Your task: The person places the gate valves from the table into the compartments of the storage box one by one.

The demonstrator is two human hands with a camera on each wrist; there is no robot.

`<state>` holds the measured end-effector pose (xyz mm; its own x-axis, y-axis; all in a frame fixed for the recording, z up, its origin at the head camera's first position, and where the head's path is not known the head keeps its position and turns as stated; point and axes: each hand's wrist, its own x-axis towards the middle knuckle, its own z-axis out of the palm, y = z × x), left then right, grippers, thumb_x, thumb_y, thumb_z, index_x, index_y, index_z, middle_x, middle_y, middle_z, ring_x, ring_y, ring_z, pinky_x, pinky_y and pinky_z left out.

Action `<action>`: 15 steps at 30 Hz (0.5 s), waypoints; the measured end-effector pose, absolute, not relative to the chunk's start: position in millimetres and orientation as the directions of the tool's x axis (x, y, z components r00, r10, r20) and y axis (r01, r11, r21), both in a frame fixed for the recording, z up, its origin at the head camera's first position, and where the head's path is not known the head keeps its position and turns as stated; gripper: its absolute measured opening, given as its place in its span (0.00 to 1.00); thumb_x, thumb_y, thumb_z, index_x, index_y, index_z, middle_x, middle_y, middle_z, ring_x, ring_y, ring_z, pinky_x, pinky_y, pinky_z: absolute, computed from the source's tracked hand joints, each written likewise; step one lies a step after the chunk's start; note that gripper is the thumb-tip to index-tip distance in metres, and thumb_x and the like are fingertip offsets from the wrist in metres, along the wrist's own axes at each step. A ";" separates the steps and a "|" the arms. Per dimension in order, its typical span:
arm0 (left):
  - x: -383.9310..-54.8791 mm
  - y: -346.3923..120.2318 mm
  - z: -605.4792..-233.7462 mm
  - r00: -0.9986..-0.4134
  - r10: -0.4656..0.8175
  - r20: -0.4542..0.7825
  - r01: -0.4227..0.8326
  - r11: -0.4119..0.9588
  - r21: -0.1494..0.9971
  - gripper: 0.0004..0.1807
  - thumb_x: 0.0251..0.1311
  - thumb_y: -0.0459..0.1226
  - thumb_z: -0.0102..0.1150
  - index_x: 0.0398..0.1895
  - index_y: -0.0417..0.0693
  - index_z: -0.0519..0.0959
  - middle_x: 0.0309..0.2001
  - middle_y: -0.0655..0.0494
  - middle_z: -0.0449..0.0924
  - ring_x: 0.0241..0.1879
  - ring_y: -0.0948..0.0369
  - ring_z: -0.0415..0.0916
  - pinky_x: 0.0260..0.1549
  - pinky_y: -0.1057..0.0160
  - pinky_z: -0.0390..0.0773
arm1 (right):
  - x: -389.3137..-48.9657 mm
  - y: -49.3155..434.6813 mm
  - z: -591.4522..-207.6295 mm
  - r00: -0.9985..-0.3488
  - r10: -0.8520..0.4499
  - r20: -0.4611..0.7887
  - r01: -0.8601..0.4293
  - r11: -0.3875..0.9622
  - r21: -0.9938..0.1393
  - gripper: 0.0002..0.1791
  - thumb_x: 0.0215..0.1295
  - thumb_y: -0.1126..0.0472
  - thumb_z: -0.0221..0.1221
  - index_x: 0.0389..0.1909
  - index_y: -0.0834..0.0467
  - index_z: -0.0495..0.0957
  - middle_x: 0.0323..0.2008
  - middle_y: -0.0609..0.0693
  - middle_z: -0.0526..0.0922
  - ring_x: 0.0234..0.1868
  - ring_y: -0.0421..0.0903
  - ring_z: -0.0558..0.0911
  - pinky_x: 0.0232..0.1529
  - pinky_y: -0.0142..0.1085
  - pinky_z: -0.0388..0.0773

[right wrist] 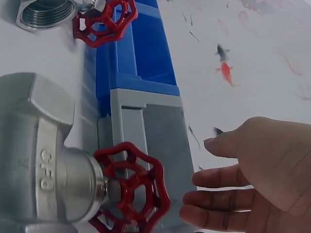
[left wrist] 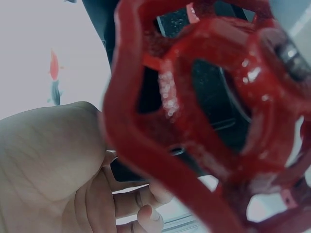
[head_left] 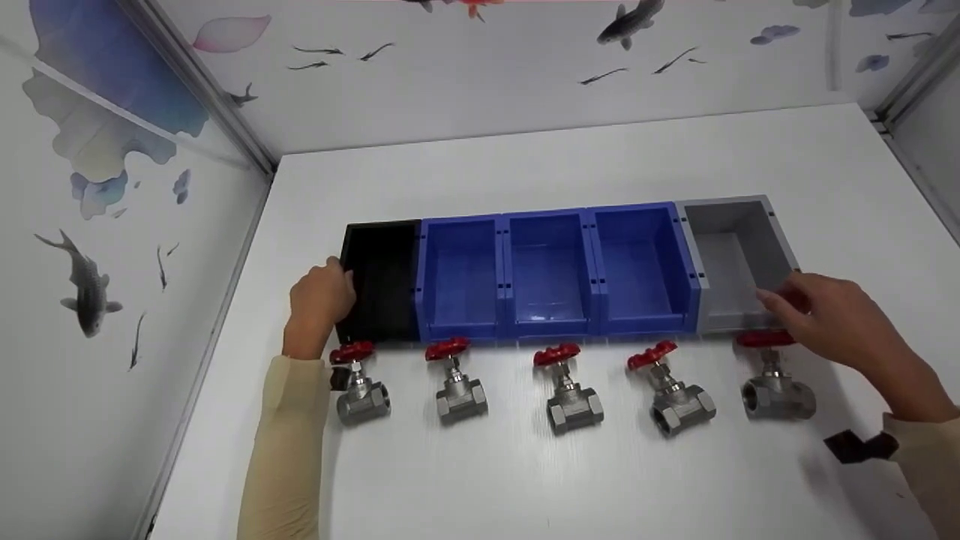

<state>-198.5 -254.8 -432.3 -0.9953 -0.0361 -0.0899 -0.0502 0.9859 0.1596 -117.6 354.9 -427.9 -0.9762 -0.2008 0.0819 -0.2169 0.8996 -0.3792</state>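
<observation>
My left hand (head_left: pixel 321 294) is at the left side of the black bin (head_left: pixel 381 334), its fingers loosely bent near the bin's wall. In the left wrist view a red handwheel (left wrist: pixel 131 126) hides much of the contact. My right hand (head_left: pixel 844 319) is at the right side of the grey bin (head_left: pixel 739 324); in the right wrist view its fingers (right wrist: pixel 218 199) reach fairly straight toward that bin. Whether they touch it cannot be told. Three blue bins (head_left: pixel 547 328) stand between the black and grey ones, side by side.
In front of the bins lies a row of several metal valves with red handwheels, among them a left valve (head_left: pixel 364 401), a middle valve (head_left: pixel 575 409) and a right valve (head_left: pixel 780 397). White panels with painted fish (head_left: pixel 90 292) enclose the white table (head_left: pixel 487 487).
</observation>
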 end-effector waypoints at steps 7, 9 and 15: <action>-198.2 -254.5 -431.4 -0.995 -0.036 -0.090 -0.050 0.986 0.158 0.20 0.75 0.38 0.42 0.47 0.24 0.72 0.40 0.24 0.79 0.40 0.35 0.80 0.36 0.40 0.79 | -114.7 369.1 -428.4 -0.976 -0.196 -0.092 -0.143 0.902 -0.406 0.22 0.75 0.50 0.53 0.23 0.60 0.73 0.17 0.48 0.68 0.20 0.45 0.66 0.21 0.36 0.63; -198.5 -254.8 -431.6 -0.996 -0.035 -0.087 -0.049 0.986 0.157 0.20 0.75 0.38 0.42 0.47 0.24 0.72 0.40 0.24 0.79 0.39 0.35 0.80 0.35 0.40 0.79 | -115.8 372.1 -428.3 -0.969 -0.195 -0.154 -0.116 0.904 -0.412 0.24 0.75 0.48 0.53 0.26 0.62 0.77 0.19 0.49 0.73 0.22 0.45 0.69 0.22 0.37 0.66; -198.1 -254.6 -432.1 -0.995 -0.043 -0.092 -0.058 0.985 0.162 0.20 0.75 0.38 0.42 0.50 0.24 0.72 0.42 0.24 0.79 0.41 0.35 0.80 0.37 0.40 0.79 | -117.5 380.5 -426.3 -0.934 -0.178 -0.311 -0.034 0.908 -0.418 0.31 0.75 0.40 0.50 0.33 0.66 0.82 0.26 0.52 0.82 0.28 0.47 0.77 0.26 0.40 0.70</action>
